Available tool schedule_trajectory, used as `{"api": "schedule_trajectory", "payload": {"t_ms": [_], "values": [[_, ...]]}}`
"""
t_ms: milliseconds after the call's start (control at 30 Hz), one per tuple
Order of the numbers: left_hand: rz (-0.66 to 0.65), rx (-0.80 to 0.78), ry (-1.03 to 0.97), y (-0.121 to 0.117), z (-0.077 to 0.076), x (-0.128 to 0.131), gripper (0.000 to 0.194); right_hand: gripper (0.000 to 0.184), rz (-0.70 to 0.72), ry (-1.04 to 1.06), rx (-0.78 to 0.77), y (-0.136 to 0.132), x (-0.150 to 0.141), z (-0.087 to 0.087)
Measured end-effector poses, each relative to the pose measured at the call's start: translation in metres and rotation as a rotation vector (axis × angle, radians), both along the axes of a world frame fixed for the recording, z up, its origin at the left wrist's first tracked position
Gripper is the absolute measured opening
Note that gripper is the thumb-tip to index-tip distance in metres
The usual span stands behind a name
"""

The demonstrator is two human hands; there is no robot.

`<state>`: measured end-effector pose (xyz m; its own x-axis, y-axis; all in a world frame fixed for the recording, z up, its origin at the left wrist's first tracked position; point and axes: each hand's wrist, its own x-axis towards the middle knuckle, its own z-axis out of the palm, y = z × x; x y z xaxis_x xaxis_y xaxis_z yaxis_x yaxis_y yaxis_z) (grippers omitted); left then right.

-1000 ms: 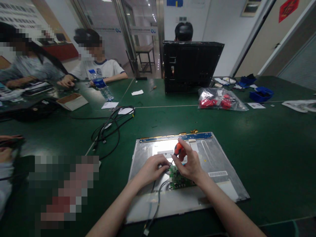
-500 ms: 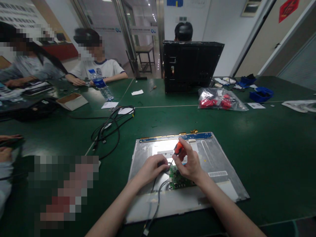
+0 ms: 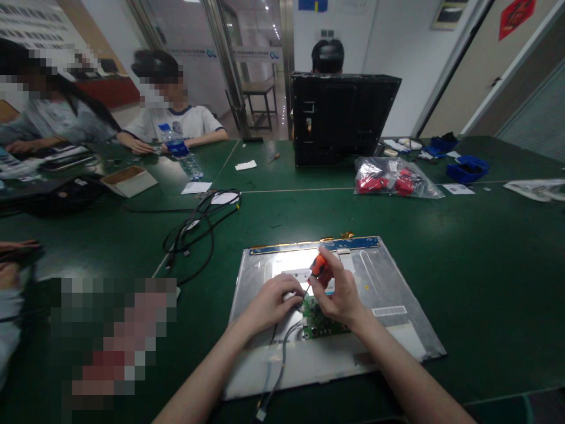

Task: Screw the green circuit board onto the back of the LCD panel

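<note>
A flat metal-backed display panel (image 3: 384,277) lies on the green table in front of me. On its middle sits a green circuit board (image 3: 320,321), with a grey cable (image 3: 283,359) running from its left side toward me. My right hand (image 3: 339,291) grips a screwdriver (image 3: 318,265) with an orange and black handle, its shaft slanting down to the board's upper left corner. Beside that tip, my left hand (image 3: 276,300) has its fingers curled and pressed together at the board's edge. Whatever its fingertips pinch, if anything, is hidden.
Coiled black cables (image 3: 205,227) lie to the left. Beyond the panel are a plastic bag with red parts (image 3: 397,178), a black monitor housing (image 3: 344,121) and blue trays (image 3: 468,169). A water bottle (image 3: 179,150) and an open box (image 3: 130,181) stand near co-workers at the left.
Both hands stay at the board's upper left corner. The screwdriver handle and the left fingers have shifted only very slightly.
</note>
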<state>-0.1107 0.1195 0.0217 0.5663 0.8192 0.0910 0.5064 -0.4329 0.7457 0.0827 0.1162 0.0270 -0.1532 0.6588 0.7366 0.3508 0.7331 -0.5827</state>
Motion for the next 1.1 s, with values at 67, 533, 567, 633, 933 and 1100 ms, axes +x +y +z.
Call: {"api": "schedule_trajectory", "payload": {"t_ms": [67,533,567,633,933,1100], "values": [[-0.006,0.002,-0.004,0.0,-0.0005,0.0,0.012,0.069,0.003,0.001,-0.004,-0.0002,0.0001,-0.0005],[0.0,-0.027,0.016,-0.0004,0.0015,-0.0002,0.011,0.066,-0.028,-0.016,0.022,-0.0007,-0.0004,0.0004],[0.002,-0.029,0.019,-0.0004,0.0014,-0.0002,0.011,0.066,-0.035,-0.018,0.031,-0.0006,-0.0006,0.0005],[0.003,-0.031,0.019,-0.0001,0.0006,-0.0003,0.012,0.065,-0.044,-0.023,0.054,-0.0001,-0.001,0.0008],[-0.005,-0.03,0.003,0.0005,-0.002,-0.0005,0.011,0.066,-0.02,-0.033,-0.001,-0.0003,0.0009,-0.0001],[0.008,-0.027,0.003,0.0013,0.0008,0.0006,0.01,0.068,0.027,-0.003,-0.051,0.0001,0.001,-0.0003]]}}
